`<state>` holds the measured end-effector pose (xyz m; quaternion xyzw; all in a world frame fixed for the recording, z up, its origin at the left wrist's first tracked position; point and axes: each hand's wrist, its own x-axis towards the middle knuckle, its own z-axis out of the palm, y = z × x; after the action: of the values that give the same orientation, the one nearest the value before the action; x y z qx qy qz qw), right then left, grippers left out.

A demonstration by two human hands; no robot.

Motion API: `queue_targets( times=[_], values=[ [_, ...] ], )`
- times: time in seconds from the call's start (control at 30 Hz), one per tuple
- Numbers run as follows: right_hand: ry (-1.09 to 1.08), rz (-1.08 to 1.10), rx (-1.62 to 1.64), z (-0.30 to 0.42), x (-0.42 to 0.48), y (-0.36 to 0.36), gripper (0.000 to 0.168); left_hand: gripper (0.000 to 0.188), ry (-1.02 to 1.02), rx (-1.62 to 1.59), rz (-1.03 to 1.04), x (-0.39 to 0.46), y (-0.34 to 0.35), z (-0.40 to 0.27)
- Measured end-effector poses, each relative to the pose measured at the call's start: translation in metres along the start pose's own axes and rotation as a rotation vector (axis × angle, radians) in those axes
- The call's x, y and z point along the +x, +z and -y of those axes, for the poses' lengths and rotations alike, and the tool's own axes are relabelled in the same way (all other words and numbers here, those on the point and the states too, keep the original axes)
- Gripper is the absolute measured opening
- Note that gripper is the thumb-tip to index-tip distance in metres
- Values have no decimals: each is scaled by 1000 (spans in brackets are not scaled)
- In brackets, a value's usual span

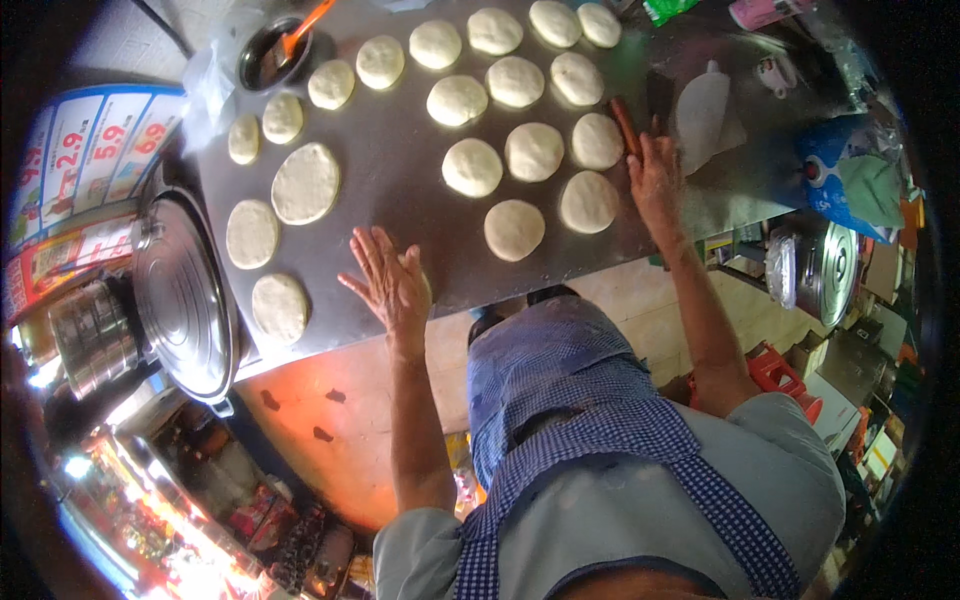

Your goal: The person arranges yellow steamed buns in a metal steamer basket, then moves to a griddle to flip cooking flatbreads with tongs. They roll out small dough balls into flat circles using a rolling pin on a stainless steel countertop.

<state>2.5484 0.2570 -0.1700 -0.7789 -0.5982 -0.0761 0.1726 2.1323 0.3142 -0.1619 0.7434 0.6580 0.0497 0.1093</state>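
Observation:
Several flat rounds of dough lie on a dark metal worktop [390,172]. My left hand [388,281] hovers at the worktop's near side with fingers spread and nothing in it, right of a small dough round [280,308] and below a larger one [305,184]. At the right, my right hand [654,176] is at a short reddish-brown rolling pin [624,126], beside the dough round [597,141] at the end of a row. Its fingers are partly extended; whether they grip the pin is unclear.
A dark bowl [247,64] with an orange-handled brush [306,28] stands at the back left. Left of the worktop is a large metal lid [184,292]. A white scoop-like item [701,112] and a blue package [844,176] lie at the right. Below stands a red plastic stool [780,373].

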Motion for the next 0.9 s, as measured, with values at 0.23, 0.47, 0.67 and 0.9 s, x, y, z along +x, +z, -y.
queue_targets(
  times=[0.23, 0.47, 0.67, 0.9],
  values=[
    [-6, 0, -4, -5, -44, 11, 55, 76, -47, 56, 29, 6, 6, 3],
    [202, 78, 585, 71, -59, -53, 43, 74, -99, -887, -284, -18, -36, 38],
    [-368, 309, 650, 251, -75, -39, 35, 63, 131, -248, -362, -72, -67, 65],
    [-511, 280, 346, 299, -73, -1, 50, 61, 97, -116, -42, -94, -27, 74]
  ],
)
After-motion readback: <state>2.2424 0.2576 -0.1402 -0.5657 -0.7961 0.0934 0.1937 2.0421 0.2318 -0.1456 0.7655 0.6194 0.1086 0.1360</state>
